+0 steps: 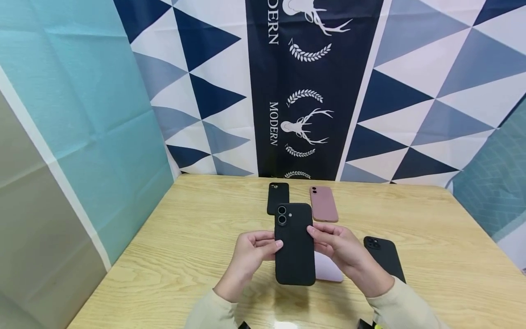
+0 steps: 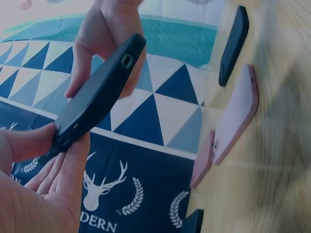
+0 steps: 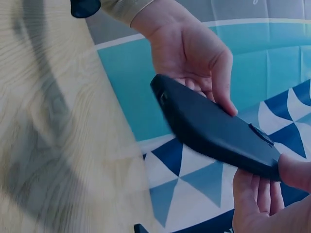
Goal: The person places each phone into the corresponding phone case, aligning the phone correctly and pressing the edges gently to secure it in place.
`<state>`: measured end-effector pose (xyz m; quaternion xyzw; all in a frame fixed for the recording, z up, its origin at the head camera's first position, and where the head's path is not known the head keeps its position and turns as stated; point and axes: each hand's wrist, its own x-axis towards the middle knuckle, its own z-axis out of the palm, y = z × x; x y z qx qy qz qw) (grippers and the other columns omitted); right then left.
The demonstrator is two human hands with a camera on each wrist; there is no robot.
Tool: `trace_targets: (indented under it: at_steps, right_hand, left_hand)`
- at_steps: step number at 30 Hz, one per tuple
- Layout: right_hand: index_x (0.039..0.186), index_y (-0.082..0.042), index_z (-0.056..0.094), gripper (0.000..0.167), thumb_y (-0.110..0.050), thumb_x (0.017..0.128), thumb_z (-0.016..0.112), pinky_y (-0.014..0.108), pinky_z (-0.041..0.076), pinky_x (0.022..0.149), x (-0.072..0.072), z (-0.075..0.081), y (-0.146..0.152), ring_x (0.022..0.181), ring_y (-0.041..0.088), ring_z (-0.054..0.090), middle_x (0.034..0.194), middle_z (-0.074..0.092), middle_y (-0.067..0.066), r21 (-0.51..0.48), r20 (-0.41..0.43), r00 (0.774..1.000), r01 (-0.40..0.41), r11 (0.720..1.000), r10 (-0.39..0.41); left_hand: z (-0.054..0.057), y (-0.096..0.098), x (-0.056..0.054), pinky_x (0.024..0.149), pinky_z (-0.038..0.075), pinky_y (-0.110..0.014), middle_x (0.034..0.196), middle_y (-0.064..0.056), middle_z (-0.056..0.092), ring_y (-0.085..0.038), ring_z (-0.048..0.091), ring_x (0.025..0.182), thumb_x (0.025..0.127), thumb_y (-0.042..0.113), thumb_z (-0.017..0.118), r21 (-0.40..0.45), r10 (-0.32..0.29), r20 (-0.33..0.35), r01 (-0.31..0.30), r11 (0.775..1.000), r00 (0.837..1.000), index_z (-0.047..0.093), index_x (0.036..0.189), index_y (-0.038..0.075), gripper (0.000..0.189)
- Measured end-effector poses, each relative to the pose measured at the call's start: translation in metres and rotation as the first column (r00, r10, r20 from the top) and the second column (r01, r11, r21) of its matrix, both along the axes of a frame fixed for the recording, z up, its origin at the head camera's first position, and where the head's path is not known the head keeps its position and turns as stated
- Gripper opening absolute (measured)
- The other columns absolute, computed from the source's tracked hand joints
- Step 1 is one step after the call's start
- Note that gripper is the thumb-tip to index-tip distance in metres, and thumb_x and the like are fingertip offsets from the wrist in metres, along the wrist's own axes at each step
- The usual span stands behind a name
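Both hands hold up a black phone (image 1: 295, 260) in a matte case, upright, its back with two round camera lenses towards the head camera. My left hand (image 1: 251, 251) pinches its left edge, thumb on the back and fingers behind. On the opposite edge my right hand (image 1: 347, 249) grips higher up, with the thumb near the side. The left wrist view shows the cased phone (image 2: 99, 92) edge-on, with a port cutout in its end. In the right wrist view, the phone (image 3: 214, 131) slants between the two hands, well above the table.
A lavender phone (image 1: 328, 268) lies partly hidden behind the held one. Farther back are another black phone (image 1: 277, 195) and a pink phone (image 1: 324, 204); a black phone (image 1: 386, 259) lies right, partly covered by the forearm. Patterned cloth (image 1: 213, 91) hangs behind the wooden table (image 1: 185, 219).
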<state>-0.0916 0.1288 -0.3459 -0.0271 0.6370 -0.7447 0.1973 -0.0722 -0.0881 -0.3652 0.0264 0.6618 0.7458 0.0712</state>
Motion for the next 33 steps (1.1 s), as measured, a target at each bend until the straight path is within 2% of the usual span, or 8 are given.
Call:
trace_targets:
  at_steps: [5, 11, 15, 18, 23, 25, 30, 33]
  right_hand:
    - [0.139, 0.011, 0.036, 0.06, -0.02, 0.095, 0.061, 0.018, 0.052, 0.089, -0.002, -0.005, 0.0, 0.095, -0.001, 0.062, 0.109, 0.064, -0.007, 0.099, -0.049, 0.998, -0.031, 0.995, 0.036]
    - [0.143, 0.017, 0.023, 0.076, -0.024, 0.092, 0.063, 0.024, 0.052, 0.096, 0.001, -0.015, 0.002, 0.11, 0.003, 0.058, 0.139, 0.048, 0.027, 0.186, -0.081, 0.981, -0.161, 0.969, 0.179]
    - [0.141, 0.021, 0.023, 0.077, -0.022, 0.092, 0.064, 0.024, 0.052, 0.094, 0.004, -0.022, -0.001, 0.107, 0.004, 0.059, 0.13, 0.057, 0.021, 0.169, -0.065, 0.973, -0.207, 0.964, 0.22]
    - [0.14, 0.02, 0.024, 0.072, -0.018, 0.093, 0.062, 0.021, 0.054, 0.088, 0.005, -0.024, -0.005, 0.098, 0.001, 0.062, 0.119, 0.061, 0.006, 0.149, -0.048, 0.986, -0.151, 0.977, 0.16]
    - [0.14, 0.018, 0.028, 0.064, -0.013, 0.094, 0.06, 0.018, 0.054, 0.082, 0.004, -0.022, -0.008, 0.09, -0.001, 0.063, 0.104, 0.063, -0.005, 0.15, -0.029, 0.998, -0.059, 0.987, 0.064]
    - [0.14, 0.019, 0.03, 0.063, -0.012, 0.094, 0.059, 0.019, 0.054, 0.083, 0.002, -0.02, -0.007, 0.09, 0.0, 0.064, 0.105, 0.065, -0.003, 0.16, -0.035, 0.998, -0.048, 0.986, 0.055]
    - [0.141, 0.017, 0.029, 0.064, -0.013, 0.093, 0.06, 0.018, 0.054, 0.082, 0.001, -0.017, -0.006, 0.091, 0.0, 0.063, 0.126, 0.055, 0.016, 0.2, -0.01, 1.0, -0.002, 0.98, 0.004]
    - [0.139, 0.015, 0.035, 0.06, -0.015, 0.093, 0.061, 0.018, 0.054, 0.082, -0.002, -0.014, -0.003, 0.089, 0.001, 0.065, 0.118, 0.064, 0.007, 0.195, 0.005, 1.0, 0.004, 0.981, -0.005]
  left_hand:
    - [0.0, -0.001, 0.0, 0.071, 0.061, -0.029, 0.098, -0.023, 0.073, -0.007, 0.07, 0.071, 0.084, 0.004, 0.069, 0.02, 0.052, 0.02, -0.052, 0.998, 0.998, 0.063, 0.112, -0.014, 0.034]
    - [-0.001, -0.003, -0.002, 0.072, 0.06, -0.027, 0.097, -0.022, 0.073, -0.006, 0.07, 0.068, 0.084, 0.006, 0.069, 0.023, 0.085, 0.046, -0.086, 0.996, 0.995, 0.063, 0.112, -0.014, 0.035]
    - [-0.001, -0.003, -0.004, 0.071, 0.059, -0.025, 0.092, -0.016, 0.075, -0.006, 0.068, 0.065, 0.084, 0.007, 0.069, 0.047, 0.097, 0.058, -0.1, 0.994, 0.994, 0.062, 0.112, -0.015, 0.036]
    - [-0.003, -0.001, -0.006, 0.07, 0.058, -0.023, 0.087, -0.008, 0.076, -0.005, 0.068, 0.066, 0.084, 0.008, 0.069, 0.077, 0.085, 0.066, -0.09, 0.993, 0.994, 0.062, 0.113, -0.015, 0.037]
    - [-0.008, 0.003, -0.007, 0.075, 0.058, -0.024, 0.089, -0.004, 0.075, -0.005, 0.067, 0.071, 0.087, 0.013, 0.067, 0.081, 0.05, 0.064, -0.055, 0.995, 0.997, 0.061, 0.114, -0.012, 0.037]
    - [-0.009, 0.004, -0.006, 0.078, 0.058, -0.024, 0.091, -0.005, 0.074, -0.005, 0.067, 0.074, 0.087, 0.014, 0.067, 0.054, 0.024, 0.065, -0.027, 0.998, 0.998, 0.061, 0.114, -0.011, 0.037]
    - [-0.016, 0.008, -0.003, 0.075, 0.056, -0.021, 0.085, -0.001, 0.073, -0.003, 0.066, 0.075, 0.088, 0.013, 0.066, 0.016, -0.051, 0.107, 0.05, 0.999, 0.993, 0.062, 0.113, -0.009, 0.034]
    - [-0.019, 0.011, -0.001, 0.074, 0.056, -0.02, 0.082, 0.002, 0.072, -0.003, 0.066, 0.073, 0.088, 0.011, 0.067, 0.035, -0.067, 0.125, 0.063, 0.997, 0.99, 0.063, 0.112, -0.01, 0.033]
